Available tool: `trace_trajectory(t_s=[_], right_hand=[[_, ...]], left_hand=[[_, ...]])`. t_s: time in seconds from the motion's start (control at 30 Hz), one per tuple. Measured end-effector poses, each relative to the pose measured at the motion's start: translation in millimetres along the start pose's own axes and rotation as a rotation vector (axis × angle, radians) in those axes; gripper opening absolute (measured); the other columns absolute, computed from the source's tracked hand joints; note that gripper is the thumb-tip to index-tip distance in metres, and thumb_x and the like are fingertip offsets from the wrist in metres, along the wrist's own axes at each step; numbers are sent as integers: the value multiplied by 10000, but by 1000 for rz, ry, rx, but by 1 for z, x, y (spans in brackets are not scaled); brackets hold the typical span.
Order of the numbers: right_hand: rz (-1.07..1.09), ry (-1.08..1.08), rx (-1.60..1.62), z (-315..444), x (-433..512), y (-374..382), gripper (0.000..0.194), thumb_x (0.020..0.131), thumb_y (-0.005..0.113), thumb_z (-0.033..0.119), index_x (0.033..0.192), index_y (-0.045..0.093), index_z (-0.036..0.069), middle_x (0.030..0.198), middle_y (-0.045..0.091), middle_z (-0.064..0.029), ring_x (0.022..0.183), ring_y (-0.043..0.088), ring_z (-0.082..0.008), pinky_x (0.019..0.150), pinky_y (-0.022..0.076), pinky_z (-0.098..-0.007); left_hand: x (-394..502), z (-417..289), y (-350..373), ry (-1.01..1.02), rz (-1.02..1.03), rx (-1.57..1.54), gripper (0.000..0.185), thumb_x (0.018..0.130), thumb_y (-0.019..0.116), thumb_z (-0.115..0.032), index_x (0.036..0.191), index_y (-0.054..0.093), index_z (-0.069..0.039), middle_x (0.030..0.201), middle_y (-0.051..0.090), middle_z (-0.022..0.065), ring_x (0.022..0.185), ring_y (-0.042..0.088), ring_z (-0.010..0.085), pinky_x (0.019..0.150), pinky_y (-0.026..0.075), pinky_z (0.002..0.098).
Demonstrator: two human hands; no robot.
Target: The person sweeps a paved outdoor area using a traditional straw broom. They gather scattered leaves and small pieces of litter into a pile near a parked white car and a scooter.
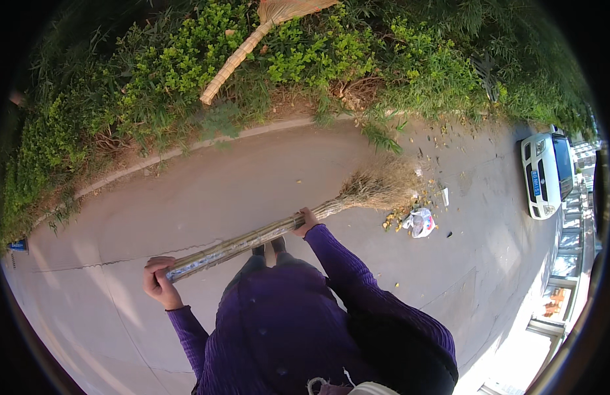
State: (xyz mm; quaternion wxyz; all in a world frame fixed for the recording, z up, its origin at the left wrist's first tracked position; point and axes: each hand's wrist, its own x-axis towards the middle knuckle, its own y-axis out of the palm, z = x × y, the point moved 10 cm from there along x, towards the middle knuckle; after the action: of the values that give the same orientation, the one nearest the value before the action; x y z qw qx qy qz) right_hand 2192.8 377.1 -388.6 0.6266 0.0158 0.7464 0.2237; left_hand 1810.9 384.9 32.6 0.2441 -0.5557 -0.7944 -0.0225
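A long broom (250, 245) with a bundled-stalk handle slants across in front of my body. My left hand (161, 282) is wrapped around the top end of its handle. Lower down, just above the bristles, my right hand (306, 221) grips the same handle. The brushy head (379, 185) spreads out to the right, partly blurred, close to the pavement. Beside it lie a pile of yellow and brown leaves (394, 217) and a crumpled white plastic bag (420, 222). A small white scrap (445, 196) rests a little farther right.
A second straw broom (240, 55) lies on the green shrubs (314, 59) beyond the curb (265, 129). Loose leafy sprigs (384, 138) hang over the road edge. A white car (544, 173) stands on the road at right. Windows of a building (556, 301) line the far right.
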Motion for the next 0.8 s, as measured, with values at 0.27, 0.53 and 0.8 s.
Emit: trace_trajectory(t_s=[0.27, 0.53, 0.8], right_hand=[[319, 431, -417, -249, -38, 88, 186, 857, 663, 250, 872, 562, 94, 830, 617, -58, 847, 606, -210, 805, 505, -401], [-87, 101, -371, -157, 39, -6, 267, 866, 666, 337, 822, 531, 111, 805, 535, -57, 741, 538, -221, 718, 495, -452], [-104, -495, 163, 39, -70, -121, 235, 923, 598, 288, 909, 539, 61, 836, 494, -54, 795, 548, -224, 723, 506, -409]], left_hand=[[38, -75, -221, 98, -333, 90, 170, 842, 430, -122, 925, 501, 9, 751, 545, 123, 703, 503, 202, 668, 446, 337], [33, 18, -98, -192, -121, 175, 148, 837, 397, -46, 860, 540, -12, 733, 584, 84, 734, 574, 179, 721, 471, 308], [-27, 39, 70, -87, 346, -159, 165, 848, 368, -54, 824, 520, 6, 824, 566, 115, 774, 557, 209, 755, 462, 326]])
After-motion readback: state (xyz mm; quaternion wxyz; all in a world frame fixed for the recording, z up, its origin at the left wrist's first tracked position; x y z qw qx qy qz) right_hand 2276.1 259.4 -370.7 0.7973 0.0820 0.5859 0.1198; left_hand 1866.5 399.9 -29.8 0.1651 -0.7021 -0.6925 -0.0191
